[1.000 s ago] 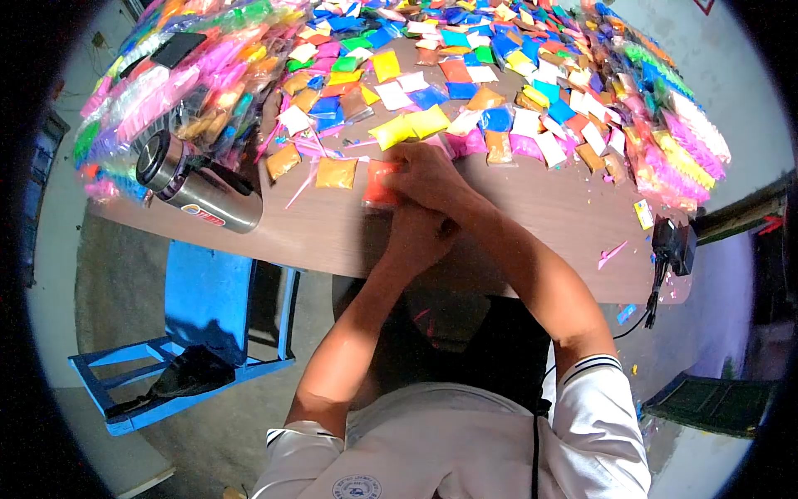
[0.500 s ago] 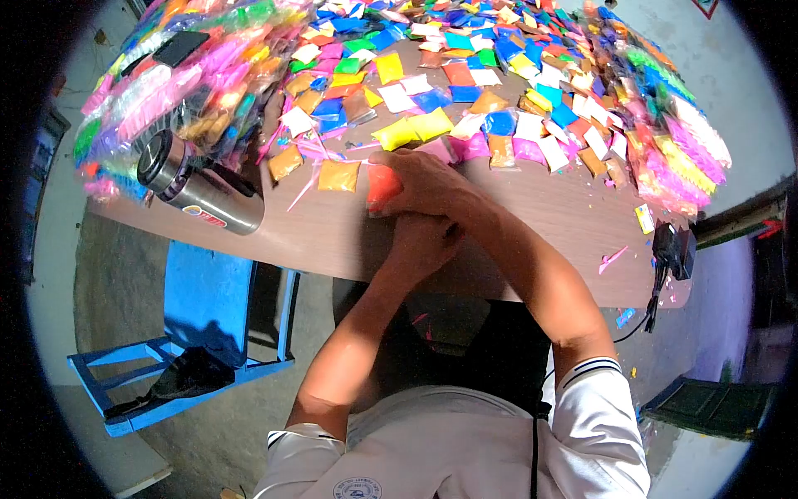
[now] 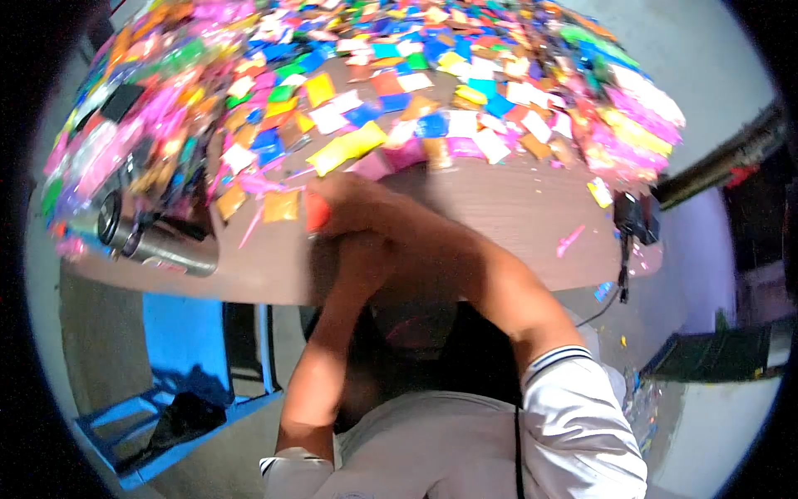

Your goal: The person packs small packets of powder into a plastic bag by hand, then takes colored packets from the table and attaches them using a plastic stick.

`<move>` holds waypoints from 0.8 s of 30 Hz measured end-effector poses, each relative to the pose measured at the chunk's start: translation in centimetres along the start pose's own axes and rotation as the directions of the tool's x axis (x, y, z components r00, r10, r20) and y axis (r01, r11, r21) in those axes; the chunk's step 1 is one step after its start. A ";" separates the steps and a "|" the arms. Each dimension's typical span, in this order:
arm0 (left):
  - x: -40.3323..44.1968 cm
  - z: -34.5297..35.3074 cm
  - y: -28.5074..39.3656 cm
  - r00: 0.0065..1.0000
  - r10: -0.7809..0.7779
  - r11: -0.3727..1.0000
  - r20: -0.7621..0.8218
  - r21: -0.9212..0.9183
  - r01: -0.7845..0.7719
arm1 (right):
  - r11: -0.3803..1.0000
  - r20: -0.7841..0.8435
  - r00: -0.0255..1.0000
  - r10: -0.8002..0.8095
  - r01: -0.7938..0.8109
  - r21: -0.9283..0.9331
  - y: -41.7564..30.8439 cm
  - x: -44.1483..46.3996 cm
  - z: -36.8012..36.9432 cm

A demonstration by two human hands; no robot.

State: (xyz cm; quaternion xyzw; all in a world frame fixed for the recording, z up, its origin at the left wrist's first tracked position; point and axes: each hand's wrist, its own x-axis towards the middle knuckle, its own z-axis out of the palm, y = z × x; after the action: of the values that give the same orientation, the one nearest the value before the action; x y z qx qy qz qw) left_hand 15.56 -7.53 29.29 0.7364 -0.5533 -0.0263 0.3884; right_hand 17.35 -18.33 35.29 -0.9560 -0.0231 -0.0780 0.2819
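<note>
A small red packet [image 3: 317,212] shows at the fingers of my right hand [image 3: 357,204], which is curled over it near the front of the table. Motion blur softens its outline. My left hand [image 3: 366,259] lies just below, tucked against my right hand and wrist, its fingers hidden. Left of the red packet lies an orange-brown packet [image 3: 281,206], with another brown packet [image 3: 231,201] beside it. Beyond my right hand are yellow packets [image 3: 347,148] and a pink packet [image 3: 371,165].
Many coloured packets cover the back of the table [image 3: 515,204], with heaped plastic bags [image 3: 632,125] at both sides. A steel flask [image 3: 170,249] lies at the left, a black adapter [image 3: 636,216] at the right edge. A blue chair [image 3: 184,341] stands at the left.
The view has swung, so the table and its contents sit further left and are blurred. My hands stay together at the red packet, and less of the packet shows.
</note>
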 end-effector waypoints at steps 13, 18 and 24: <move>1.5 -4.0 4.5 0.988 -0.108 0.994 0.110 0.040 0.104 | 0.950 -0.689 0.725 0.006 -0.220 -0.223 4.6 -6.9 -7.2; 1.4 -3.8 4.2 0.999 -0.023 0.999 0.044 0.030 0.022 | 0.667 -0.881 0.307 0.360 -0.745 0.013 14.0 -13.5 -14.6; 1.6 -4.0 5.0 0.998 -0.061 0.998 0.034 -0.032 0.062 | 0.581 -0.777 0.422 0.468 -0.809 -0.090 20.2 -18.8 -18.4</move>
State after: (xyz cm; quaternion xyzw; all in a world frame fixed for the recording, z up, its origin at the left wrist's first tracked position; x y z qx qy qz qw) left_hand 14.13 -7.08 35.70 0.7459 -0.5363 -0.0596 0.3904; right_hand -1.94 -45.30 36.71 -0.8210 0.4791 -0.3074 0.0448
